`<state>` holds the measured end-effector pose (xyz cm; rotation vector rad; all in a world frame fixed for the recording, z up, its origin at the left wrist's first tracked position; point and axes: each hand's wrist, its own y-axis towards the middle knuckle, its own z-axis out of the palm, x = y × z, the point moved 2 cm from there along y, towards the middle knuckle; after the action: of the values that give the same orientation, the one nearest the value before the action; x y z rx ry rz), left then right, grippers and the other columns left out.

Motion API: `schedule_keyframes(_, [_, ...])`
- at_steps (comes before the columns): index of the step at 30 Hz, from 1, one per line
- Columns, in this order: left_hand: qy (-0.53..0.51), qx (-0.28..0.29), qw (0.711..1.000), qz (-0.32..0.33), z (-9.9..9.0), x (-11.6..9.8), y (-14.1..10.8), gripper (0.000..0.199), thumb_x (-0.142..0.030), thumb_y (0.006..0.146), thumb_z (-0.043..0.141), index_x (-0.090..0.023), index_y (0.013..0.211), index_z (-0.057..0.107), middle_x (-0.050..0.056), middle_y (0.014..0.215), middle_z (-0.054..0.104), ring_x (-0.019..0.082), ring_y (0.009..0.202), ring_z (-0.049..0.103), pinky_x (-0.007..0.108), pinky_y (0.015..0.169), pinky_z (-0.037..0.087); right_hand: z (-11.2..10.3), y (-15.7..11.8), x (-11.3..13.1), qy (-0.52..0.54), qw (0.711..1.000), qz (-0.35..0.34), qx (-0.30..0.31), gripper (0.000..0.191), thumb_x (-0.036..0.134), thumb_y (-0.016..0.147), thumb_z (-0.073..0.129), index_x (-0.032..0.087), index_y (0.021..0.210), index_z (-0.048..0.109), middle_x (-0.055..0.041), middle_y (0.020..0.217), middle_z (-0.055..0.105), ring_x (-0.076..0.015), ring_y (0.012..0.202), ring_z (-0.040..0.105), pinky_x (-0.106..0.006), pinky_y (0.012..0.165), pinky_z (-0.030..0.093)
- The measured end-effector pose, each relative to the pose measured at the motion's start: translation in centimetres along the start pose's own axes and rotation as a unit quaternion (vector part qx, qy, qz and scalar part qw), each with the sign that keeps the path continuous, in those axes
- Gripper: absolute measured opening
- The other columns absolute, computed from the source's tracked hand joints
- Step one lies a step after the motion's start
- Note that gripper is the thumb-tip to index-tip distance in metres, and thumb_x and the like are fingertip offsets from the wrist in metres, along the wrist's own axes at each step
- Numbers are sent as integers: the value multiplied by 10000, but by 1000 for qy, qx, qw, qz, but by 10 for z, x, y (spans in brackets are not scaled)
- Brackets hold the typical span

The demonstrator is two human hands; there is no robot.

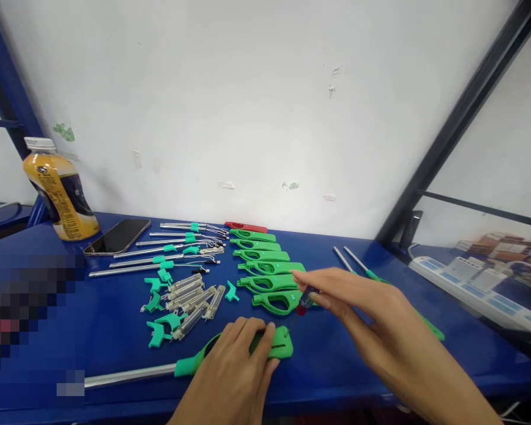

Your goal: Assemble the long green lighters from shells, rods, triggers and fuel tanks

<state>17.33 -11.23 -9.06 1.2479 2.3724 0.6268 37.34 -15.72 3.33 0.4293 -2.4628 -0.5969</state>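
Note:
My left hand [239,369] is closed around the handle of a green long-neck lighter [283,343], which lies on the table with its metal tube [133,375] pointing left. In my right hand [358,307] is a small screwdriver [307,298] with a dark and red handle. Its thin shaft slants down to the end of the lighter's handle; whether the tip touches is hard to tell. Just beyond stand several green lighter shells [269,255] in a row, with a red one [246,227] at the back.
Clear fuel tanks [190,298] and teal triggers [158,334] lie left of the shells. Behind them are metal tubes with wires [148,260], a phone [118,236] and a yellow bottle [62,192]. A power strip [478,292] and more lighters [358,262] are at right.

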Motion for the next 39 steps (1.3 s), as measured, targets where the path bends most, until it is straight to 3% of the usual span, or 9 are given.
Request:
schedule_keyframes(3, [0, 5, 1000, -2, 0, 0, 0, 388, -146, 1050, 556, -204, 1433, 564, 94, 1231, 715, 283, 1079, 728, 445, 934, 651, 1, -1, 3, 20, 1000, -9, 17, 355, 218, 1129, 521, 358, 1380, 728, 4, 1125, 798, -150, 1021, 760, -242, 931, 597])
schedule_keyframes(7, [-2, 3, 1000, -1, 0, 1, 1, 394, -151, 1051, 563, -210, 1440, 569, 90, 1232, 718, 274, 1077, 730, 435, 946, 648, 2, 4, 3, -32, 999, -2, -19, 232, 243, 1081, 621, 302, 1180, 823, -14, 997, 795, -170, 856, 765, -274, 848, 628])
schedule_keyframes(13, [9, 0, 1000, -1, 1, 1, 0, 398, -155, 1048, 568, -219, 1440, 577, 92, 1244, 722, 286, 1105, 733, 448, 976, 642, 1, -1, 0, -22, 1000, -10, -10, 363, 229, 1132, 492, 321, 1368, 752, -47, 1254, 794, -211, 1115, 770, -328, 984, 618])
schedule_keyframes(19, [13, 1, 1000, -1, 1, 1, 0, 389, -153, 1049, 568, -206, 1434, 565, 95, 1226, 721, 284, 1082, 728, 439, 943, 645, 2, 4, 1, -41, 999, 2, -27, 189, 265, 1083, 643, 297, 1136, 821, -9, 972, 775, -168, 849, 750, -274, 869, 618])
schedule_keyframes(24, [7, 9, 1000, -3, 1, 0, 0, 391, -151, 1059, 542, -210, 1445, 555, 94, 1241, 715, 286, 1091, 726, 457, 963, 641, 1, 0, 0, -25, 1000, -5, 5, 309, 277, 1135, 537, 333, 1346, 755, -20, 1259, 767, -172, 1139, 741, -282, 1043, 564])
schedule_keyframes(27, [13, 3, 1000, 1, 1, 0, -1, 392, -148, 1052, 554, -200, 1440, 560, 97, 1239, 712, 294, 1099, 723, 467, 964, 640, 2, -2, 0, -9, 1000, -9, 15, 353, 219, 1136, 513, 342, 1387, 728, -5, 1133, 794, -154, 1026, 756, -256, 973, 587])
schedule_keyframes(30, [12, 6, 1000, 4, 1, 0, 0, 401, -144, 1049, 565, -194, 1447, 554, 96, 1239, 711, 287, 1088, 723, 458, 958, 642, 2, 2, 0, -42, 999, 3, -18, 234, 251, 1097, 617, 311, 1211, 812, -9, 979, 779, -168, 864, 749, -270, 881, 613])
schedule_keyframes(35, [8, 5, 1000, 2, 0, 0, 1, 399, -149, 1055, 555, -188, 1453, 545, 93, 1240, 707, 284, 1091, 723, 454, 947, 648, 1, 2, 0, -45, 999, -9, -16, 296, 263, 1134, 533, 306, 1303, 773, -30, 1288, 764, -170, 1138, 749, -261, 1020, 570])
schedule_keyframes(39, [10, 3, 1000, 2, 0, 0, 1, 402, -150, 1051, 566, -196, 1450, 550, 90, 1243, 710, 287, 1098, 722, 463, 958, 644, 0, 2, -2, -8, 999, -32, -12, 313, 192, 1124, 544, 338, 1317, 743, 24, 1128, 796, -120, 1010, 758, -193, 913, 572])
